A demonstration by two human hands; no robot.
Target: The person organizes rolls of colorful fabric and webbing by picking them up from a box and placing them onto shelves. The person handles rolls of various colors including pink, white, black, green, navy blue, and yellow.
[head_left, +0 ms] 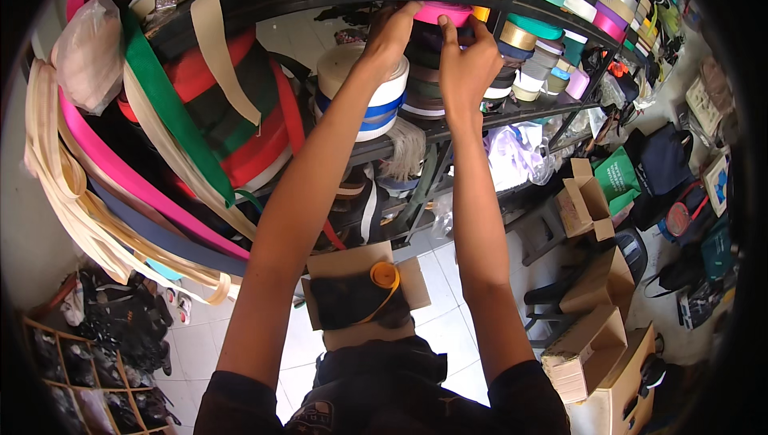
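Both my arms reach forward to a black metal shelf rack packed with rolls of webbing. A bright pink webbing roll point(442, 15) sits on top of a stack of dark rolls point(424, 79). My left hand point(390, 39) has its fingertips closed on the left side of the pink roll. On its right side, my right hand point(468, 67) presses with the thumb in front and the fingers curled behind. Left of the stack, below my left wrist, are wide white rolls point(336, 63) with blue bands point(380, 119).
An open cardboard box point(420, 283) with a yellow-orange strap roll point(385, 276) stands below my arms. Long loose straps point(172, 107) hang at the left. More coloured rolls point(544, 59) fill the shelf to the right. Several cardboard boxes point(588, 355) stand at the lower right.
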